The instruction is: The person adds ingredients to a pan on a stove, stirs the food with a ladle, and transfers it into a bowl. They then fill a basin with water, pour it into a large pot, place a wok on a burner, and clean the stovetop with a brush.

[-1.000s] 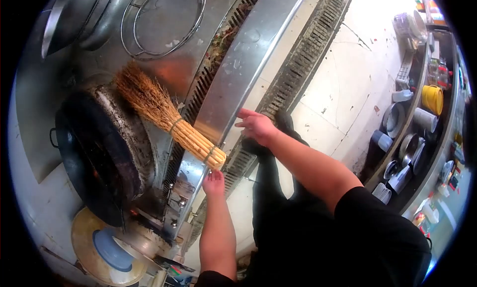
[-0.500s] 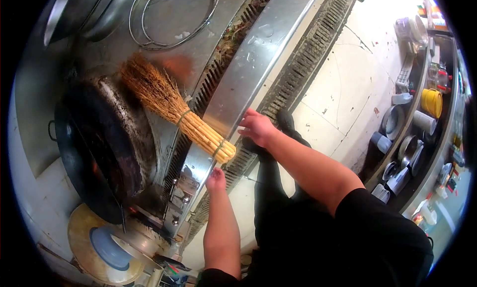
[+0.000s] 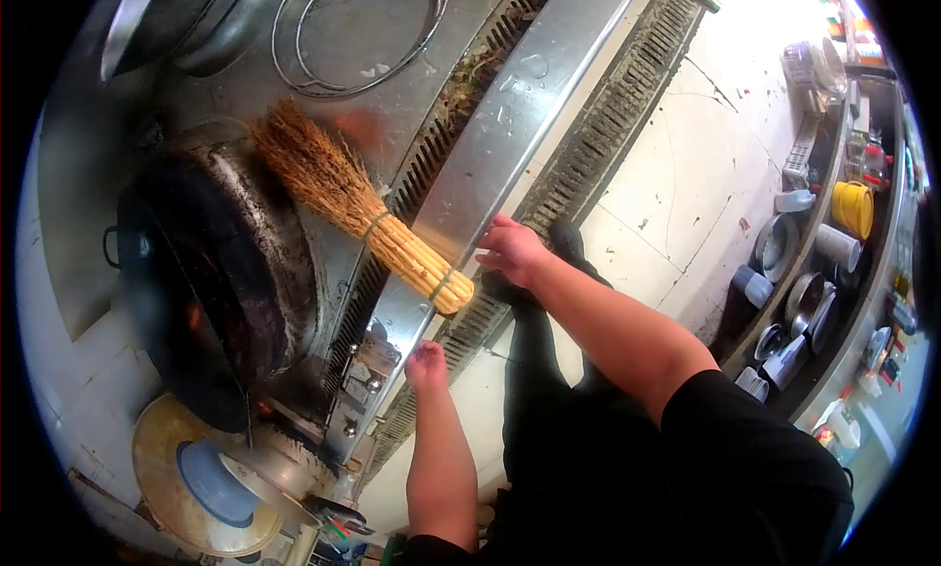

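Note:
A bamboo wok brush, its brown bristles splayed, lies across the steel stove edge with its tied handle end toward me. To the right of that handle is my right hand, fingers apart, at the rim of the steel ledge; it holds nothing. My left hand is low at the stove's front edge, beside the metal knobs. Its fingers look curled, and what they may hold is hidden. Both hands are apart from the brush. A large blackened wok stands tilted on the left.
A round wire ring rests on the steel stovetop. Slotted drain grates run along the stove and the floor. At lower left are a blue bowl and a round wooden lid. Shelves on the right hold a yellow container and several pans.
The view has shifted slightly, so the stove, wok and brush appear a little farther right. Both hands stay in nearly the same places.

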Motion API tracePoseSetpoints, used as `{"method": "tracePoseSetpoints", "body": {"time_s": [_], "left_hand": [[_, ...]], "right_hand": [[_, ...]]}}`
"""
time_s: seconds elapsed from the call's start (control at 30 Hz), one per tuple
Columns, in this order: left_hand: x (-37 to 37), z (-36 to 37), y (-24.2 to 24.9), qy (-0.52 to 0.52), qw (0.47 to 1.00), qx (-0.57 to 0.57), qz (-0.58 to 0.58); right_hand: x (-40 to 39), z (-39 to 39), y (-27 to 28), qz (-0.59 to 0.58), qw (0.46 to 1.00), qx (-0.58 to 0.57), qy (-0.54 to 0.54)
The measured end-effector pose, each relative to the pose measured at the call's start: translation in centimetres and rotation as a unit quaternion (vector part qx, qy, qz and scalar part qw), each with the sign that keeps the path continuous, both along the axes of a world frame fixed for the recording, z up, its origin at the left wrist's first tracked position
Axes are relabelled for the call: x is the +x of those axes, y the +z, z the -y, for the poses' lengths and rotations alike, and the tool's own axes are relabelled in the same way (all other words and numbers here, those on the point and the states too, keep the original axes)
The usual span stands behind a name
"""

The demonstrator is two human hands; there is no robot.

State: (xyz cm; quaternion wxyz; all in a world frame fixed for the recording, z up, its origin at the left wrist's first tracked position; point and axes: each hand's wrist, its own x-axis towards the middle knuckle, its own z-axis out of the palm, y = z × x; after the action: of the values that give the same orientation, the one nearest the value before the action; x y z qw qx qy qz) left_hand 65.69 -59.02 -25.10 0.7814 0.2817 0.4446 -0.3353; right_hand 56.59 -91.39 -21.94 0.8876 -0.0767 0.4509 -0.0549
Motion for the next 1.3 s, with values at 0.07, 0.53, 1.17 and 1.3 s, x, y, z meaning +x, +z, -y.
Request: {"method": "tracePoseSetpoints", "body": {"time_s": [0.07, 0.53, 1.17, 1.3], "left_hand": [[-0.1, 0.2, 0.7, 0.005, 1.000, -0.010, -0.005], [-1.2, 3.4, 4.0, 0.017, 0.997, 0.077, -0.011], [-1.0, -0.4, 3.4, 0.030, 0.999, 0.008, -0.011], [-1.3, 0.7, 2.9, 0.006, 1.000, 0.028, 0.009]], "right_hand": [[0.0, -0.2, -0.4, 0.001, 1.000, 0.006, -0.006], [-0.2, 0.5, 0.8, -0.012, 1.000, 0.003, 0.023], [0.3, -0.2, 0.5, -0.060, 0.997, 0.024, 0.030], [0.5, 0.0, 0.1, -0.048, 0.999, 0.003, 0.022]]}}
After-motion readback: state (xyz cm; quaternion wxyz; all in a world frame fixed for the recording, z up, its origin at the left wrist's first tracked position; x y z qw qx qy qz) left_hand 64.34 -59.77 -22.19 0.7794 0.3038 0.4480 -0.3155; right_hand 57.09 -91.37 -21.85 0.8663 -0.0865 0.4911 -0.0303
